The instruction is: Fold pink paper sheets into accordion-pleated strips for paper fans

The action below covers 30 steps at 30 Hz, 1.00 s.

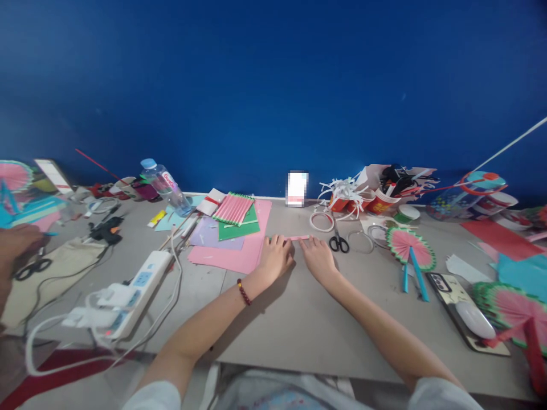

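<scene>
A narrow folded strip of pink paper (298, 237) lies across the table between my two hands. My left hand (277, 259), with a beaded bracelet on its wrist, has its fingers bent over the strip's left end. At the right end, the fingertips of my right hand (318, 257) press down on it. My fingers cover both ends of the strip. Just left of my left hand lie a pleated pink paper piece with green edges (234, 208), a green sheet (239, 229) and a large pink sheet (260, 216). Black-handled scissors (339, 244) rest right of my right hand.
Cups stuffed with paper scraps (380, 202) stand behind the scissors. On the right are a finished paper fan (411, 249) and a phone (453, 307) under a mouse. A power strip (143, 290) and a bottle (168, 188) are leftward. Another person's hand (19, 245) is far left.
</scene>
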Motion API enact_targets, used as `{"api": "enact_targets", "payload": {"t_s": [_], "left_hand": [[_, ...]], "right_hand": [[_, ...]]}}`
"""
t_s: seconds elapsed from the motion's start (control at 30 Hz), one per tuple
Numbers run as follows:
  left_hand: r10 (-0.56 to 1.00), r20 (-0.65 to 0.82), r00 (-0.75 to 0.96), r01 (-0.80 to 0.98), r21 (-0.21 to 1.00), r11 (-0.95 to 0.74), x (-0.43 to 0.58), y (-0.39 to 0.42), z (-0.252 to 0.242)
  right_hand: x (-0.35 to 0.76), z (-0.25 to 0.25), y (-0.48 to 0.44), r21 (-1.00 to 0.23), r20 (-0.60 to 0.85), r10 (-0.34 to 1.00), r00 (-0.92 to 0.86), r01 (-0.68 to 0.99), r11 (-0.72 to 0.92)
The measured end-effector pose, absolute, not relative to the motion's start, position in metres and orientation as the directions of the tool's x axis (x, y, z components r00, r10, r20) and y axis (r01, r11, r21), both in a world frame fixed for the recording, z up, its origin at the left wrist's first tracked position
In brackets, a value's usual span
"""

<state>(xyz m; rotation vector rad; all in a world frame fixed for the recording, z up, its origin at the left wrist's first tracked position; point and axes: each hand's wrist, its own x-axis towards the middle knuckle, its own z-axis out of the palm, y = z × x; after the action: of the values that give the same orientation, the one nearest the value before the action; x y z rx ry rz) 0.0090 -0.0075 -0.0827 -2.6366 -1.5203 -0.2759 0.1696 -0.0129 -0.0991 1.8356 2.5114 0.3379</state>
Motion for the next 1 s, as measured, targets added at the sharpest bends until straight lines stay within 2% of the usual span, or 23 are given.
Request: {"api": "enact_targets", "payload": {"t_s": [0.2,0.37,0.47,0.7,0.77,0.87,1.0], "left_hand": [[0.791,0.149,0.594,0.794,0.054,-0.606,0.015,0.027,-0.079],[0.723,0.223,0.654,0.733,0.053,-0.678,0.015,0.048,-0.097],[0.677,0.230,0.699,0.690,0.029,-0.723,0.013,0.052,-0.106],[0.740,0.239,0.629,0.739,0.112,-0.664,0.014,0.051,-0.102],[0.760,0.251,0.599,0.739,0.194,-0.646,0.013,0.051,-0.099],[0.808,0.238,0.539,0.662,0.473,-0.581,0.011,0.051,-0.090],[0.805,0.042,0.592,0.420,0.836,-0.353,0.011,0.049,-0.076]], "right_hand": [[0.196,-0.093,0.004,-0.004,0.166,0.938,-0.304,0.951,0.309],[0.211,-0.097,0.020,-0.256,0.232,0.939,-0.254,0.915,0.311],[0.217,-0.105,0.028,-0.368,0.270,0.919,-0.288,0.851,0.375],[0.222,-0.107,0.033,-0.567,0.342,0.888,-0.306,0.686,0.455],[0.222,-0.103,0.031,-0.629,0.367,0.897,-0.248,0.645,0.435],[0.221,-0.098,0.031,-0.724,0.379,0.915,-0.140,0.571,0.388],[0.220,-0.092,0.033,-0.824,0.352,0.935,-0.049,0.458,0.334]]}}
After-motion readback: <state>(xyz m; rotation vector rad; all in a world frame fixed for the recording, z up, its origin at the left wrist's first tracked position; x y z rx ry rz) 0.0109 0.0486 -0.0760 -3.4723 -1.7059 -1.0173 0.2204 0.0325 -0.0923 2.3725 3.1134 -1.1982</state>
